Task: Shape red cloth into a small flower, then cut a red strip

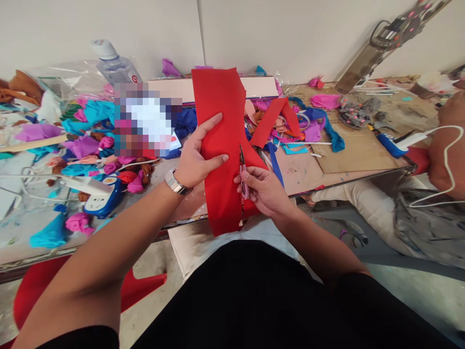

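A long red sheet (pixel 221 194) hangs over the table's near edge in the middle of the head view. My left hand (pixel 201 155) grips its left side, the thumb and fingers spread across its face. My right hand (pixel 259 186) is closed round the handles of small scissors (pixel 243 179). Their blades point away from me at a slit that parts the sheet from a narrower red piece on its right. Another folded red strip (pixel 272 123) lies just beyond, to the right.
Colourful crumpled scraps (pixel 82 145), a bottle (pixel 116 65) and a blue power socket (pixel 103 196) are at the left. At the right are cardboard (pixel 348 150), a dark bottle (pixel 359 65) and another person's arm (pixel 448 145). A red chair (pixel 143 291) stands below.
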`<action>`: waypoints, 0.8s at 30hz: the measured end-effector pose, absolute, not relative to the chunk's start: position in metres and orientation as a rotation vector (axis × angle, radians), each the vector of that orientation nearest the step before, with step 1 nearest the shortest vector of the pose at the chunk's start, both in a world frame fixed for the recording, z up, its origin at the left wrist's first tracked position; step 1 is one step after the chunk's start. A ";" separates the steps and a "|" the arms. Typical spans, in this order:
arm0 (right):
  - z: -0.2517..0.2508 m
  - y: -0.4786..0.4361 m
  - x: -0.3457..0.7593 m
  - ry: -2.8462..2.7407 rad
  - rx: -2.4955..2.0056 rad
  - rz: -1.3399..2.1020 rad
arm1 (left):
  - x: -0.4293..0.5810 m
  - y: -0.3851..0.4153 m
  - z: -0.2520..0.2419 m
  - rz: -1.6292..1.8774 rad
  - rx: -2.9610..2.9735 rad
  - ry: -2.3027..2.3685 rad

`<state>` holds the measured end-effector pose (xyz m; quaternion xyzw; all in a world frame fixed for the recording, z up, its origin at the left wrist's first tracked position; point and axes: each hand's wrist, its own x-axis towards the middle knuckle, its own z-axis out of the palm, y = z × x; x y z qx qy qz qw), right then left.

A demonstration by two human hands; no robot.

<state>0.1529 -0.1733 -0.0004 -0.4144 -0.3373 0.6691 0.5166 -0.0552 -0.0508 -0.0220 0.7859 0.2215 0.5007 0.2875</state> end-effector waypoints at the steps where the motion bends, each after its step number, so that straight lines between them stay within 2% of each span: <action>1: 0.000 -0.173 0.153 -0.801 -0.993 1.607 | -0.055 -0.051 -0.022 1.335 2.104 0.592; 24: 0.002 -0.180 0.160 -0.786 -0.991 1.673 | -0.056 -0.053 -0.017 1.333 2.107 0.593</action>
